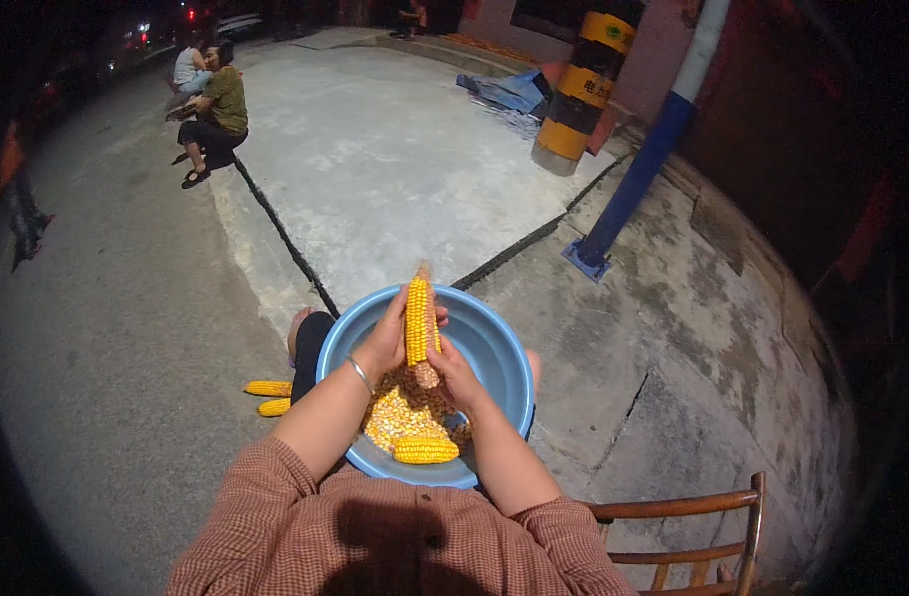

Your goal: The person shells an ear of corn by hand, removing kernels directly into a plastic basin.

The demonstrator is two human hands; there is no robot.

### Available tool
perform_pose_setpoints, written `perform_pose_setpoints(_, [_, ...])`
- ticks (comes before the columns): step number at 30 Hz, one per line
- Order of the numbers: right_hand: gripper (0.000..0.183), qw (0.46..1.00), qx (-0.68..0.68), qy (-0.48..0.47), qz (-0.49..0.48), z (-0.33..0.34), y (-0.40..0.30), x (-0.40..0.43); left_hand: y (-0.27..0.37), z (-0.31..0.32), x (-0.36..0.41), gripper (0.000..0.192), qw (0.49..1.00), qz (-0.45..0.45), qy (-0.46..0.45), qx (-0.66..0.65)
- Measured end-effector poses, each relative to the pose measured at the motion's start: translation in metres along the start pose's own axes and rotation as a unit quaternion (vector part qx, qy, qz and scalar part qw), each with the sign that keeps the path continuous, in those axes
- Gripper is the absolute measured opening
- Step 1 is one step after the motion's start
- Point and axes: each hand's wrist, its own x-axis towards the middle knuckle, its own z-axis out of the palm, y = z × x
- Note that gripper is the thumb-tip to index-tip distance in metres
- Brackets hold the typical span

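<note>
Both hands hold a partly shelled ear of yellow corn (418, 316) upright above a blue plastic basin (491, 313). My left hand (386, 335) wraps the ear's left side, a metal bangle on that wrist. My right hand (454, 372) grips its lower right side, thumb near the bare lower part. A strip without kernels runs along the ear's right side. Inside the basin lie loose corn kernels (402, 413) and a second yellow ear (426, 450). The basin rests on my lap.
Two more corn ears (268, 388) lie on the ground at left. A wooden chair (678, 506) stands at lower right. Beyond are a blue-based pole (637, 179), a black-and-yellow post (579, 93), a blue sheet (506, 89) and a seated person (220, 108), with others farther off.
</note>
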Motion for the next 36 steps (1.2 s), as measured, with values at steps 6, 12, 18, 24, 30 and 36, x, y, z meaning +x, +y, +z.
perform_pose_setpoints(6, [0.046, 0.995, 0.085, -0.036, -0.046, -0.007, 0.003, 0.003, -0.015, -0.007, 0.002, 0.057, 0.997, -0.045, -0.032, 0.05])
perform_pose_setpoints(12, [0.054, 0.993, -0.095, 0.033, -0.061, -0.003, 0.014, 0.012, -0.02, -0.01, -0.004, 0.057, 0.994, -0.071, 0.024, 0.076])
perform_pose_setpoints(18, [0.058, 0.963, -0.234, 0.042, -0.124, -0.015, 0.021, 0.015, -0.027, -0.009, 0.001, 0.065, 0.994, -0.026, 0.029, 0.106])
perform_pose_setpoints(24, [0.056, 0.978, -0.186, 0.0, -0.093, -0.015, 0.018, 0.011, -0.026, -0.01, 0.001, 0.067, 0.996, -0.029, 0.034, 0.077])
perform_pose_setpoints(30, [0.052, 0.961, -0.246, 0.026, -0.124, -0.021, 0.026, 0.015, -0.019, -0.006, -0.004, 0.059, 0.996, -0.049, 0.036, 0.06])
perform_pose_setpoints(36, [0.059, 0.971, -0.219, 0.018, -0.089, -0.018, 0.021, 0.015, -0.024, -0.006, 0.0, 0.057, 0.993, -0.001, 0.042, 0.114])
